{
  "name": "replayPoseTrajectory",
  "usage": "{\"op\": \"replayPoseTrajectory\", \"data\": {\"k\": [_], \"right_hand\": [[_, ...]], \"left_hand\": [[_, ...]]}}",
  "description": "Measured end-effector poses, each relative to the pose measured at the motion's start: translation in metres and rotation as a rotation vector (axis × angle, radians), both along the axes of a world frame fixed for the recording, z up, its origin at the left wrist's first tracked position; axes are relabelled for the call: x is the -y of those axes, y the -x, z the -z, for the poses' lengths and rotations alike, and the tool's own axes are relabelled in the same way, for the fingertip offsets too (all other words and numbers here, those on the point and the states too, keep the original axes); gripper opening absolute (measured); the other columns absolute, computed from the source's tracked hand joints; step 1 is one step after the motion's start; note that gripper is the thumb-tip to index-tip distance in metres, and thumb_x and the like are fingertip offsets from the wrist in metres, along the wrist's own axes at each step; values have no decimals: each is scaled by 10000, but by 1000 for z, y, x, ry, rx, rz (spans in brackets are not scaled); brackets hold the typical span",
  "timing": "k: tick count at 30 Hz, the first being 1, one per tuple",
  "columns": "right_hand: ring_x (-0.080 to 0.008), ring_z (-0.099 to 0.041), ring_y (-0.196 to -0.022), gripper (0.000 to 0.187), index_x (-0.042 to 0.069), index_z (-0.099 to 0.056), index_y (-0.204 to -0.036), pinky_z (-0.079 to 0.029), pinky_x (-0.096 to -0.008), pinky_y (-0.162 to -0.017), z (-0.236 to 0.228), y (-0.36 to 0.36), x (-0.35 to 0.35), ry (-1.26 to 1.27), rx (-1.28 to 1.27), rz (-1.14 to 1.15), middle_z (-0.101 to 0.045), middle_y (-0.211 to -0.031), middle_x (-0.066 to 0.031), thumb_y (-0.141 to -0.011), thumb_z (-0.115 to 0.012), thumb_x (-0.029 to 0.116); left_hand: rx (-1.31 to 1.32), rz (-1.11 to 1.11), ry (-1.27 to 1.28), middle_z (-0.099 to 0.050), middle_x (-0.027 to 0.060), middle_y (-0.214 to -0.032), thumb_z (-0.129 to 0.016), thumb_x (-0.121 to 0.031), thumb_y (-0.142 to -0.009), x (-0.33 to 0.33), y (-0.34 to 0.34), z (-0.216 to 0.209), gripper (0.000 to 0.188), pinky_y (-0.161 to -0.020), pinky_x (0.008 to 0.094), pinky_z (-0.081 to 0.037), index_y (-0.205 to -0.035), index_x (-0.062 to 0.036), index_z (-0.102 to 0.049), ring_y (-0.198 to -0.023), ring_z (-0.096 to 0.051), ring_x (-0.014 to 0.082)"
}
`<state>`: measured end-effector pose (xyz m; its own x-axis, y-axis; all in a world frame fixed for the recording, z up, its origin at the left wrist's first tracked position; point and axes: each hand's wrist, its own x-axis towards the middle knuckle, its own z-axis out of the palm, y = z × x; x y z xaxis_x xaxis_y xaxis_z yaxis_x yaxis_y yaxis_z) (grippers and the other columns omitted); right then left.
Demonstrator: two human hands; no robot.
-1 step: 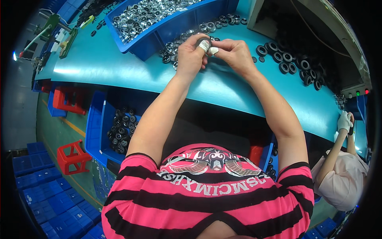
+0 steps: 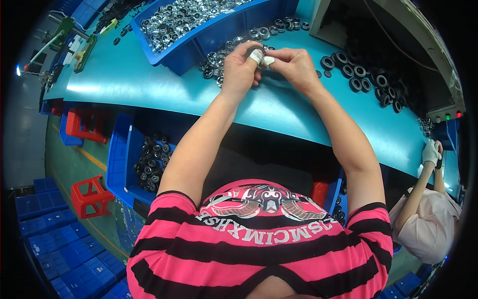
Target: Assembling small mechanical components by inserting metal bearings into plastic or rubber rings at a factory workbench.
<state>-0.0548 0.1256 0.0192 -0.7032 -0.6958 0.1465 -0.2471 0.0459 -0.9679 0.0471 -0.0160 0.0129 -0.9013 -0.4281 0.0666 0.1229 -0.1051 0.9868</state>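
Above the table's front edge, my left hand (image 2: 239, 72) is closed round a small black ring-shaped part (image 2: 255, 49), probably a rubber tyre. A white wrap covers the left thumb, which presses against the ring. My right hand (image 2: 298, 72) meets it from the right, its white-wrapped thumb and forefinger pinched at the ring's edge. Fingers hide most of the part, so whether a wheel hub sits inside cannot be seen. Just behind my left hand lie loose clear and silvery wheel hubs (image 2: 215, 62). To the right are black tyre rings (image 2: 354, 83).
A blue bin (image 2: 211, 37) full of shiny hubs stands on the teal table (image 2: 164, 92). Below at left, another blue bin (image 2: 118, 159) holds black wheels. A machine housing (image 2: 450, 89) rises at right. Beyond it works a co-worker's gloved hand (image 2: 430, 152). Red stools (image 2: 92, 197) stand at left.
My right thumb and fingertips have shifted very slightly at the ring, closer to the left thumb. Everything else looks the same.
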Motion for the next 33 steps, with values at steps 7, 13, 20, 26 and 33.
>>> {"op": "replayPoseTrajectory", "data": {"k": [7, 13, 20, 26, 33], "right_hand": [[-159, -695, -863, 389, -19, -729, -1160, -572, -285, -779, -3, 14, -7, 14, 246, -14, -740, -1026, -118, -855, -745, 223], [-166, -677, -862, 428, -25, -714, -1186, -569, -301, -766, -7, 8, -6, -56, 265, 8, -731, -994, -114, -834, -747, 215], [-190, -685, -892, 407, -31, -715, -1172, -576, -314, -784, -1, 4, -3, -17, 311, 88, -721, -1005, -132, -833, -756, 191], [-183, -697, -876, 330, -33, -707, -1127, -583, -330, -800, -2, 6, 0, 38, 344, -21, -722, -983, -119, -859, -756, 152], [-174, -703, -833, 283, -34, -709, -1099, -591, -340, -781, 7, 3, 1, 62, 270, 58, -724, -978, -116, -865, -759, 116]], "left_hand": [[-27, 193, -100, -651, 110, -1103, -543, -82, -1007, -3, -1, 2, 560, -655, 295, -568, -1531, -24, -357, -773, -636, 150], [18, 174, 88, -647, 110, -1132, -538, -21, -978, -9, -1, 5, 603, -671, 291, -576, -1545, -19, -330, -792, -644, 141], [58, 37, 417, -670, 95, -1058, -557, -42, -979, -24, -6, -2, 540, -590, 262, -559, -1497, -10, -408, -717, -641, 121], [52, 38, 259, -685, 109, -1006, -545, -44, -974, -19, -3, 1, 525, -585, 264, -563, -1485, -19, -427, -711, -656, 120], [35, 26, 529, -704, 113, -953, -527, -29, -965, -22, -5, -1, 513, -591, 272, -567, -1471, -19, -440, -687, -661, 123]]}}
